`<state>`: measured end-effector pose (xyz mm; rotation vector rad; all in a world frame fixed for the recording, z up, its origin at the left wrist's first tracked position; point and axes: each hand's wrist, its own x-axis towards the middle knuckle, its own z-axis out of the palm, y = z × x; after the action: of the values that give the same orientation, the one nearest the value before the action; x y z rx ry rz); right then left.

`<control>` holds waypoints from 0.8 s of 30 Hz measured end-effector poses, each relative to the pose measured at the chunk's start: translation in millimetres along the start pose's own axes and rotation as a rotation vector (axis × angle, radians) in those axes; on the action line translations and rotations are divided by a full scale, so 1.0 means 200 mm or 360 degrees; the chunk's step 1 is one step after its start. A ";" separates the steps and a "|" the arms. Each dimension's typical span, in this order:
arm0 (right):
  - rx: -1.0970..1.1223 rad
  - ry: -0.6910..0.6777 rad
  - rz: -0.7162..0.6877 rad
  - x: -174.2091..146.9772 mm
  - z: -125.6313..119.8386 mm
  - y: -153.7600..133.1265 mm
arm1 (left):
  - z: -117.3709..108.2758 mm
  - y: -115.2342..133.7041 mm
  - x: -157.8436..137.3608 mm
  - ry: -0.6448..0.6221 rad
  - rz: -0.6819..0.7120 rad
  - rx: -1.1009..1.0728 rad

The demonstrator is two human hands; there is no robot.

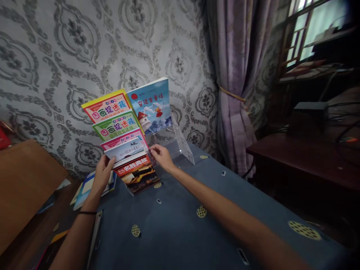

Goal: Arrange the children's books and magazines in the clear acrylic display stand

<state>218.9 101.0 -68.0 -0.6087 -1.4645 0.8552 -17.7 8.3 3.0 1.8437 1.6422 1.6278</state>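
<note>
Head view: holding a pale book [126, 150] by its left edge with the left grip [104, 170], closed, thumb in front, low in the left column of the clear rack [184, 144]. Fingers of the right grip [161, 155] bent beside that column; cannot tell how far closed or on what. Stepped up behind in the rack: pink book [119, 142], green book [116, 126], yellow-edged book [107, 107]; at its upper right, blue book [152, 108]; at its lower front, dark book [139, 176].

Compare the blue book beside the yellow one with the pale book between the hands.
Contact: the left hand holds the pale book; no hand touches the blue book.
Place: the pale book sits lower, overlapping a pink book; the blue book stands higher.
Shared: both covers face the person and carry Chinese characters.
</note>
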 end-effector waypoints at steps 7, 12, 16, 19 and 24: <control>-0.0111 0.0023 0.0112 0.02 0.01 0.03 | 0.00 -0.02 -0.02 -0.0120 -0.0065 -0.0023; -0.0438 -0.0012 0.0025 0.01 -0.01 0.02 | -0.01 -0.02 -0.02 -0.0128 -0.0047 0.0043; -0.0670 -0.0065 -0.0074 0.00 -0.02 0.01 | -0.01 -0.04 -0.02 -0.0118 -0.0003 0.0075; -0.0797 -0.0099 -0.0085 0.00 -0.02 0.01 | 0.00 -0.05 -0.01 -0.0108 0.0002 0.0096; -0.0828 -0.0133 -0.0074 0.01 -0.03 0.00 | 0.01 -0.05 -0.02 -0.0116 0.0025 0.0081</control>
<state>223.7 103.2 -68.2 -0.9259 -1.7850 0.4619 -22.5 10.1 -7.1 1.9212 1.6572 1.5195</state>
